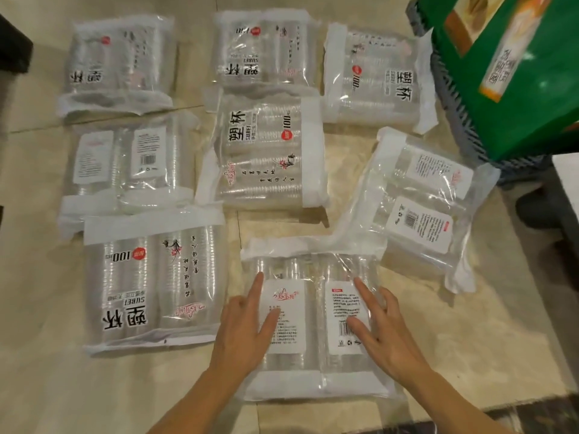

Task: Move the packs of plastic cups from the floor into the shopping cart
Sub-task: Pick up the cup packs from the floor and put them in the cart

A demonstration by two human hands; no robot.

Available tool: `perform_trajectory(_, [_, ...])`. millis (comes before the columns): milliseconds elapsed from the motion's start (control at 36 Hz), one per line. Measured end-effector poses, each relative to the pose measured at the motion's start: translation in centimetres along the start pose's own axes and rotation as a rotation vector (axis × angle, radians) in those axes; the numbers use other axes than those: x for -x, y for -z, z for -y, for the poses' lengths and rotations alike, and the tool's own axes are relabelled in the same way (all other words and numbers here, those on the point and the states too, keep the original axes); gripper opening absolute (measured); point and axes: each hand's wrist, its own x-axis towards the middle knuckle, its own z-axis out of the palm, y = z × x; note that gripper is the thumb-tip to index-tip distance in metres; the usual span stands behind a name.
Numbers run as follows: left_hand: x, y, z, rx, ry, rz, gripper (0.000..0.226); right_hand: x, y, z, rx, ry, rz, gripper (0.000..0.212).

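The nearest clear plastic pack of stacked transparent cups (313, 339), with two white printed labels facing up, lies flat on the pale tiled floor (47, 308), at its near side and a little right of the middle. The left hand (241, 327) and the right hand (385, 333) both rest on top of this pack. They are open, with straight, spread fingers that only touch the film and grip nothing.

I judge the step in hand to be taking hold of this pack. To do it well, the hands should move outward to the two long sides and the fingers should go under the pack, so that the weight sits on the fingers. The film looks smooth and loose, and a pinch from above could slip. The thin cups can be crushed, so the hold should be gentle.

At the far right corner of this pack, the tilted pack with the barcode label (419, 208) seems to lie on its white seal. It is better to draw the near pack a little toward the person before lifting. Just beside it on the left lies the large pack with black characters (153, 283). Five more packs lie further away.

The grey shopping cart (454, 98) stands at the far right corner of the floor, with a green cardboard box (517, 73) in it, so free room must be found beside this box.
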Motion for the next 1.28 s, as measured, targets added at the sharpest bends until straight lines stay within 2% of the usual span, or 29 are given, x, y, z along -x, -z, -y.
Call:
perform_trajectory(167, [1.5,3.4,-2.3,0.184,-0.039,-0.022,0.069,2.3,2.5,2.9,0.005,0.014,-0.038,0.067])
perform_trajectory(333, [5.7,11.2,-7.5,0.309,-0.051,-0.060,0.069,6.9,9.0,10.2,0.046,0.065,-0.073,0.070])
perform_trajectory(528, [14.0,26.6,-16.0,0.315,-0.083,-0.176,0.065,15.3,19.6,25.3,0.059,0.197,-0.107,0.074])
perform_trajectory(917, [34.5,64.4,-33.2,0.323,-0.139,-0.361,0.071,36.8,39.7,60.6,0.094,0.467,-0.080,0.074])
perform_trajectory(1139, [44.0,78.3,-37.3,0.240,-0.125,-0.462,0.073,44.9,44.5,73.9,0.085,0.584,-0.073,0.079])
perform_trajectory(1222, [46.7,81.2,-37.1,0.208,-0.127,-0.481,0.080,46.9,45.2,77.1,0.084,0.645,-0.044,0.099])
perform_trajectory(1278, [48.4,82.5,-36.9,0.224,-0.097,-0.501,0.084,48.7,45.2,79.0,0.087,0.665,-0.017,0.092])
